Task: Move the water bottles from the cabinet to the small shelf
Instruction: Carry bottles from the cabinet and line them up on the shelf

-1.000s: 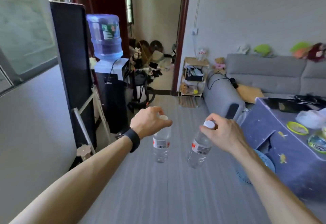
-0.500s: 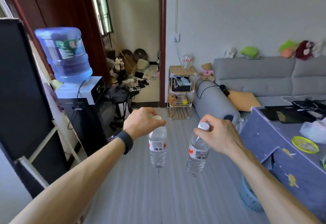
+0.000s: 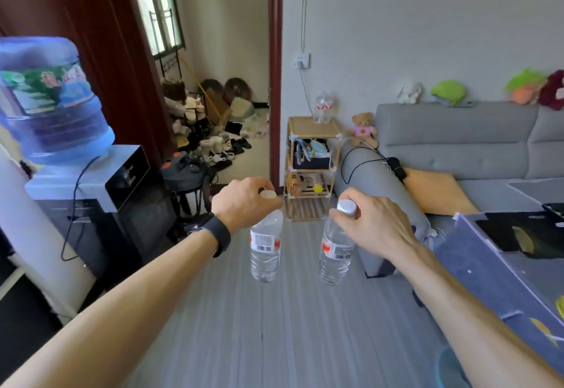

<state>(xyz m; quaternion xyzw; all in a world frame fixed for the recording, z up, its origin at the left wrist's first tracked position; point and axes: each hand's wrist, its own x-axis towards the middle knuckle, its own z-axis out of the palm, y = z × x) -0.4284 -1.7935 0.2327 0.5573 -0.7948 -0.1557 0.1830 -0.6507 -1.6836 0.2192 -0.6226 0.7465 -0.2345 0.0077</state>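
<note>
My left hand (image 3: 244,203) grips a clear water bottle (image 3: 265,250) by its neck, and the bottle hangs down over the grey floor. My right hand (image 3: 377,222) holds a second clear bottle (image 3: 335,253) by its white cap in the same way. Straight ahead by the door frame stands the small wooden shelf (image 3: 312,167). Two more water bottles (image 3: 323,109) stand upright on its top board. The cabinet is out of view.
A water dispenser (image 3: 88,192) with a blue jug (image 3: 45,100) stands at the left. A grey sofa (image 3: 457,149) runs along the right wall, its armrest (image 3: 375,186) beside the shelf. A blue-covered table (image 3: 500,268) is at right front. Shoes and clutter (image 3: 213,143) lie beyond the doorway.
The view has swung right and moved forward: the shelf is nearer and more centred, the dispenser has slid left. Both hands carry their bottles as before.
</note>
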